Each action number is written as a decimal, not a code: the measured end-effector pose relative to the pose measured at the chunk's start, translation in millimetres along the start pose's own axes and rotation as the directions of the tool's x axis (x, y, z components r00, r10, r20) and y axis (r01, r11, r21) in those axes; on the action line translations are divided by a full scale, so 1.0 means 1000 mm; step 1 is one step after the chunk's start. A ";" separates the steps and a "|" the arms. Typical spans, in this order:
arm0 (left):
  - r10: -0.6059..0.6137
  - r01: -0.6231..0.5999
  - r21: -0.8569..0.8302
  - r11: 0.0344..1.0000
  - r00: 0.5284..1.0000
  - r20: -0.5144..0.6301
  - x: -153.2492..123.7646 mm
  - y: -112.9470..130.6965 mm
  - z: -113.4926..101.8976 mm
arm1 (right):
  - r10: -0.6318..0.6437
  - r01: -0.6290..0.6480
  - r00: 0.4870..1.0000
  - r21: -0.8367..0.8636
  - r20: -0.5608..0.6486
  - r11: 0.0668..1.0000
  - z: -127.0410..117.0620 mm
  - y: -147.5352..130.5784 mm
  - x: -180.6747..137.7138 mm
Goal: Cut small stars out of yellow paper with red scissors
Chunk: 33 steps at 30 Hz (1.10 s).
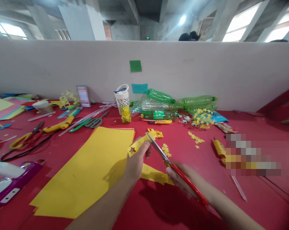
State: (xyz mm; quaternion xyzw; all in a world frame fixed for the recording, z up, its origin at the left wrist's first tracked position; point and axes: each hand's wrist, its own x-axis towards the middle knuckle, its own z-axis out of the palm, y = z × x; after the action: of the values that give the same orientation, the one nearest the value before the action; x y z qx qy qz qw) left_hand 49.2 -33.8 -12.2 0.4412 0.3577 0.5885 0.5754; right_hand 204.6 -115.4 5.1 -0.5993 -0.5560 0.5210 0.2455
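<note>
1. Red tabletop (213, 217), matte, stands before a pale, flat partition (63, 64).
2. Far left: purple device (17, 183), hard and smooth.
3. Left of centre: stacked yellow sheets (87, 159), flat, broad and straight-edged.
4. Left hand (134, 164): fingers pinched on a thin yellow strip (139, 143) (a star-shaped hole pierces its near end), above the tabletop, beside the sheets.
5. Right hand (182, 180): wrapped around red-handled scissors (176, 171). Metal blades meet the strip's far end; their spacing cannot be confirmed.
6. Step in hand: apparently trimming the strip. A further cut calls for steady paper, with the left fingertips clear of the blades.
7. Right of centre: glossy, translucent green bottles (197, 101) lie behind a heap of small, five-pointed paper stars (202, 118).
8. Right: yellow glue gun (219, 150), partly pixelated.
</note>
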 end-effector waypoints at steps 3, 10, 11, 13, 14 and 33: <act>-0.003 0.003 -0.008 1.000 1.000 -0.002 0.000 0.001 0.000 | -0.002 0.002 1.000 -0.003 0.023 1.000 0.000 0.001 0.000; -0.044 0.044 -0.035 0.998 0.999 -0.011 0.001 -0.002 -0.002 | -0.069 0.070 0.997 -0.036 0.025 0.997 -0.001 0.003 0.001; -0.052 0.051 -0.035 0.998 0.999 -0.017 0.001 -0.002 -0.002 | -0.072 0.073 0.997 -0.047 0.025 0.996 -0.002 0.003 0.001; -0.060 0.059 -0.033 0.998 0.998 -0.029 0.001 -0.004 -0.003 | -0.069 0.070 0.997 -0.073 0.019 0.995 -0.003 0.002 0.001; -0.062 0.060 -0.033 0.998 0.998 -0.032 0.002 -0.004 -0.004 | -0.064 0.065 0.998 -0.084 0.017 0.994 -0.003 0.003 0.001; 0.222 -0.220 0.080 0.972 0.975 -0.014 0.017 0.025 -0.014 | -0.080 0.067 0.993 -0.143 -0.087 0.987 -0.015 -0.001 0.009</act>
State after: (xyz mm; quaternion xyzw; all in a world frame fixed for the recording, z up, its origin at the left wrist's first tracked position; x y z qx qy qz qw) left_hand 27.8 -17.4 7.7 0.4938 0.3354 0.6395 0.4845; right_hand 216.5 -102.3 7.7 -0.6178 -0.6009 0.4429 0.2473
